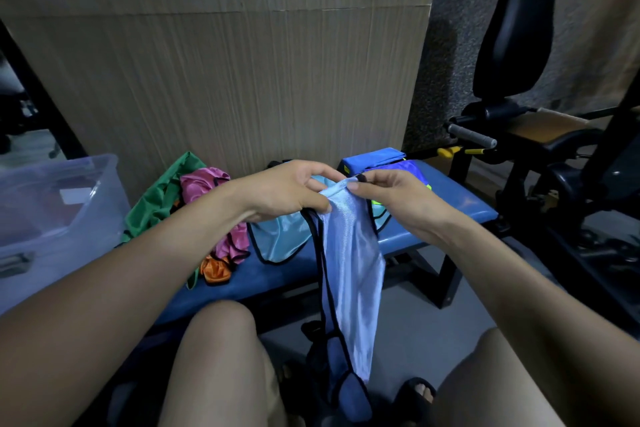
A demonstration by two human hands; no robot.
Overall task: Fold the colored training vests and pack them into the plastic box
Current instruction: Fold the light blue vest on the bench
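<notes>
A pale blue vest [351,274] with black trim hangs down between my knees. My left hand [291,191] pinches its top edge on the left, and my right hand [398,198] pinches the same edge on the right, close together. Behind them, on the blue bench [460,204], lie a turquoise vest [280,239], a pink vest [204,184], a green vest [156,201] and an orange vest [216,270], all crumpled. A clear plastic box [52,204] stands at the left.
A folded blue cloth [372,161] and a dark blue and yellow vest [412,170] lie at the bench's far end. A wood-panel wall [225,62] rises behind. Black gym equipment [519,135] stands at the right.
</notes>
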